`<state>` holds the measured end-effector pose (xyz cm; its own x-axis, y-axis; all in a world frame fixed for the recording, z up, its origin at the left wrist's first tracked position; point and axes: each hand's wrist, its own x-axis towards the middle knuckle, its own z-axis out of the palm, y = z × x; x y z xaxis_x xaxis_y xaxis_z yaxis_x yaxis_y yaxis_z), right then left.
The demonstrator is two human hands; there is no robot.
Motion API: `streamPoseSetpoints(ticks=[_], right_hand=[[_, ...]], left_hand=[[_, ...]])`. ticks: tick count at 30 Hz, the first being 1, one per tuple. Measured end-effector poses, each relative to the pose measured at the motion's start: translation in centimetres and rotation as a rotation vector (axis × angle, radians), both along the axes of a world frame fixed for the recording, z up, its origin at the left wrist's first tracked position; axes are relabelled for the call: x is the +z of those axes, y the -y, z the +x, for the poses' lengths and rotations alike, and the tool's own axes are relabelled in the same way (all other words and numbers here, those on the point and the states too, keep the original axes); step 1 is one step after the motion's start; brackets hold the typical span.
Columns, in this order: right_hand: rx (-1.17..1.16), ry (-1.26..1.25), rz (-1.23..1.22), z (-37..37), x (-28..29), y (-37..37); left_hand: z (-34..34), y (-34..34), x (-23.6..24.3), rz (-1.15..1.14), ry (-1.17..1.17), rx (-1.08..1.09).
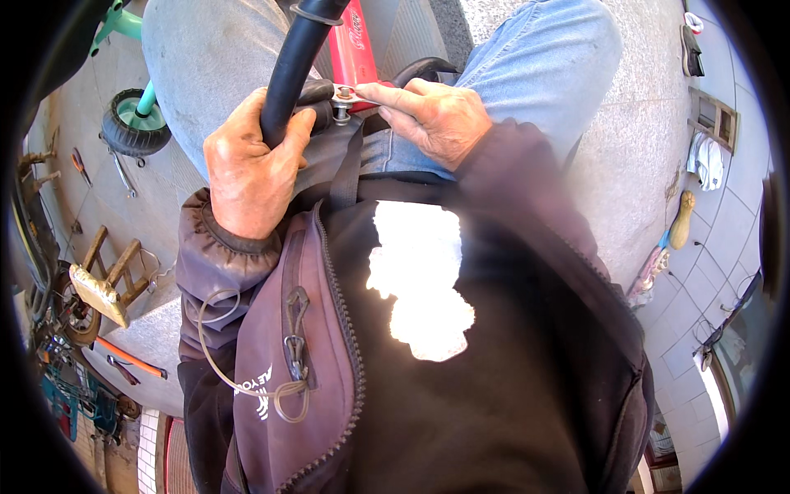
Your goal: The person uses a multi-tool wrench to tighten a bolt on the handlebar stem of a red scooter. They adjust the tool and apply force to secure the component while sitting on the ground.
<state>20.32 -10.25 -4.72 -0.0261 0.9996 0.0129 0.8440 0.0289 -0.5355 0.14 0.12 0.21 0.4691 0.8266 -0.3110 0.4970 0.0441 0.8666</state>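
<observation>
My left hand (255, 169) grips a black tube (292, 74) rising from between my legs. Behind it lies a red bicycle-frame tube (354, 45), with a bolt (344, 97) through a silver flat fitting, perhaps a spanner end (355, 94), near its lower end. My right hand (436, 122) is at that silver piece, index finger stretched along it and the other fingers bent beneath; their exact grip is partly hidden. A dark piece (317, 95) sits beside the bolt, partly behind my left hand.
At left are a small black wheel (134, 122) on a mint frame, pliers (80, 165), a spanner (124, 175), a wooden stool (103, 288) and bicycles (78, 313). At right lie shoes (690, 51), a cloth (705, 160) and a long tan gourd-like object (681, 218).
</observation>
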Motion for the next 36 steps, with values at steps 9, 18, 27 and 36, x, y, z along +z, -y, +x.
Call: streamPoseSetpoints(ticks=[9, 18, 27, 36], right_hand=[[-0.087, -0.123, -0.082, 0.1, -0.7, -0.2], [-0.304, -0.546, -0.31, 0.7, 0.1, -0.8], [-0.23, -0.367, -0.124, -0.7, 2.2, -0.4], [-0.171, -0.08, -0.06, -1.5, 4.9, -0.6]], left_hand=[[0.0, -0.1, 0.0, -0.016, -0.022, 0.007], [0.1, -0.1, 0.2, -0.02, -0.014, 0.01], [0.0, -0.1, -0.2, 0.005, 0.004, 0.0], [0.1, -0.1, 0.0, -0.003, -0.006, 0.001]])
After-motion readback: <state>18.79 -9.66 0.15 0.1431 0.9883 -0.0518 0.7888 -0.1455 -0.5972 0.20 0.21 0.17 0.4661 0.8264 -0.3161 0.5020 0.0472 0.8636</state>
